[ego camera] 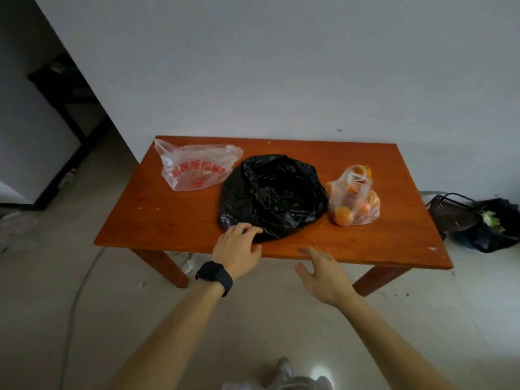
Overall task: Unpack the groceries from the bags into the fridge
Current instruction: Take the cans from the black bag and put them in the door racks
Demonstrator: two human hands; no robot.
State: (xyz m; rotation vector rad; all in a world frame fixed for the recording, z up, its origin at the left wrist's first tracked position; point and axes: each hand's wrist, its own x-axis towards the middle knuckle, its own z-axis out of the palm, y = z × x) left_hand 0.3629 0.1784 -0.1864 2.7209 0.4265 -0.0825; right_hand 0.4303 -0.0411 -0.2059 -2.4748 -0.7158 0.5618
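Three bags lie on a low red-brown wooden table (174,220). A black plastic bag (275,195) sits in the middle, crumpled. To its left lies a clear bag with red print (194,168), looking flat. On the right stands a clear bag of oranges (353,197). My left hand (237,247), with a ring and a black watch, rests on the near edge of the black bag, fingers curled on the plastic. My right hand (323,273) hovers open at the table's front edge, holding nothing. No fridge is clearly in view.
A white wall stands behind the table. On the floor at the right lie a dark basket (450,211) and a dark bag with green scraps (495,226). A dark shelf unit (64,88) stands in the passage at the far left. The floor is pale tile.
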